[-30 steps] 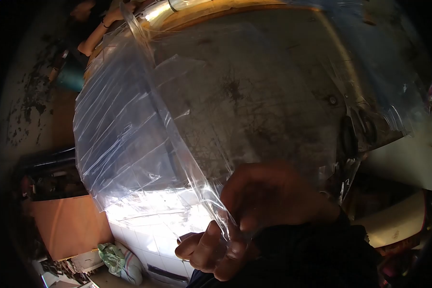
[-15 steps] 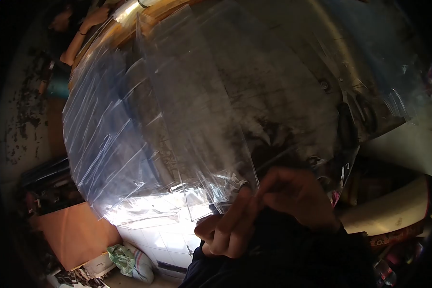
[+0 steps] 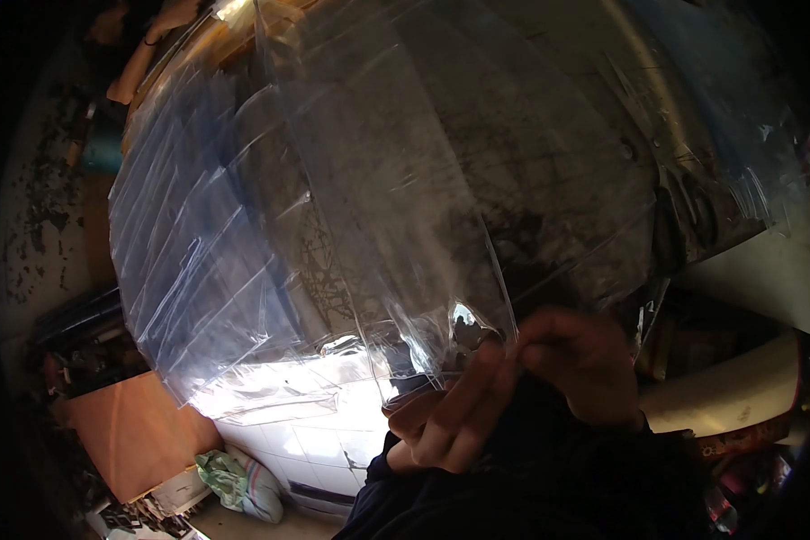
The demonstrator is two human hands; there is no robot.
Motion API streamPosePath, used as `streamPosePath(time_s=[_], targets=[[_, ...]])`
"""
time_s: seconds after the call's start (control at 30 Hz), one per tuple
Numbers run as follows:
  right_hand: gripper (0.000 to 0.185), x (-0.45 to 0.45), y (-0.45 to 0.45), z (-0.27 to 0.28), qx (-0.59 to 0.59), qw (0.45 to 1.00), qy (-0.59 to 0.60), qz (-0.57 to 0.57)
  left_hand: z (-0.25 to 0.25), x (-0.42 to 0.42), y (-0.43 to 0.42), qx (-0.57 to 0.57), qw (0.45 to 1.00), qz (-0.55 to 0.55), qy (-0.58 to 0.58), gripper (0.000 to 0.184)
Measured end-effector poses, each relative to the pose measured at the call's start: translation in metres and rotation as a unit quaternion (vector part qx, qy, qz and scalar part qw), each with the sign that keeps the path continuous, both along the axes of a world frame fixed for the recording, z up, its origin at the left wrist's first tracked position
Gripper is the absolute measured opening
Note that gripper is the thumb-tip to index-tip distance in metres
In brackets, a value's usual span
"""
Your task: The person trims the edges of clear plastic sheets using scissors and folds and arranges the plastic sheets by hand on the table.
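Dark fabric sleeves (image 3: 513,490) fill the foreground at 6 o'clock, and from them come the hands: the left hand (image 3: 454,414) at 5 o'clock, fingers curled, the right hand (image 3: 585,364) at 4 o'clock, thumb and forefinger drawn together. Their fingertips almost meet, and both pinch the near end of a clear plastic sheet (image 3: 391,162), which spreads from there toward 12 o'clock across the tabletop (image 3: 562,193). One long straight edge of it slants up from the fingertips toward 12 o'clock; its near border shines with creases beside the left hand. Beyond that slanting edge, the dark, scratched tabletop gives a broad stretch of room toward 1 and 2 o'clock, bounded at 2 to 3 o'clock by scissors (image 3: 664,229) near the tabletop's corner. Toward 9 o'clock, bluish plastic film (image 3: 175,243) lies wrinkled, its outer edge curving around the left side. Lower down, white tiles (image 3: 315,445) catch light between 6 and 7 o'clock, with a green bag (image 3: 222,477) at 7 and an orange panel (image 3: 144,436) at 8. Farthest off, at 10 o'clock, shows another person's arm (image 3: 135,72).
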State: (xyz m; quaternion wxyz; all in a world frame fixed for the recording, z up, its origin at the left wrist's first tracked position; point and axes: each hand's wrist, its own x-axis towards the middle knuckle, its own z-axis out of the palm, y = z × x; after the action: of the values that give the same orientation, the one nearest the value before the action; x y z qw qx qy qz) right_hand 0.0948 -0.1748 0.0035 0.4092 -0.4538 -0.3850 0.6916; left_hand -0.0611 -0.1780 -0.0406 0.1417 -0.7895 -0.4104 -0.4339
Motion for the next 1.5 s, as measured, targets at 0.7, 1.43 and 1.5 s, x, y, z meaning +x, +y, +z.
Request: streamPosePath(time_s=[0.7, 1.43, 1.5], targets=[[0.037, 0.093, 0.008, -0.007, 0.151, 0.585, -0.763, -0.23, 0.009, 0.001, -0.001, -0.064, 0.998, 0.007, -0.011, 0.02], [0.062, 0.042, -0.075, -0.04, 0.062, 0.988, 0.138, 0.014, 0.016, 0.019, 0.0, -0.051, 0.99, 0.105, -0.083, 0.026], [0.057, 0.027, -0.075, -0.041, 0.038, 0.985, 0.164, 0.04, 0.018, 0.016, -0.003, -0.082, 0.992, 0.092, -0.04, 0.026]])
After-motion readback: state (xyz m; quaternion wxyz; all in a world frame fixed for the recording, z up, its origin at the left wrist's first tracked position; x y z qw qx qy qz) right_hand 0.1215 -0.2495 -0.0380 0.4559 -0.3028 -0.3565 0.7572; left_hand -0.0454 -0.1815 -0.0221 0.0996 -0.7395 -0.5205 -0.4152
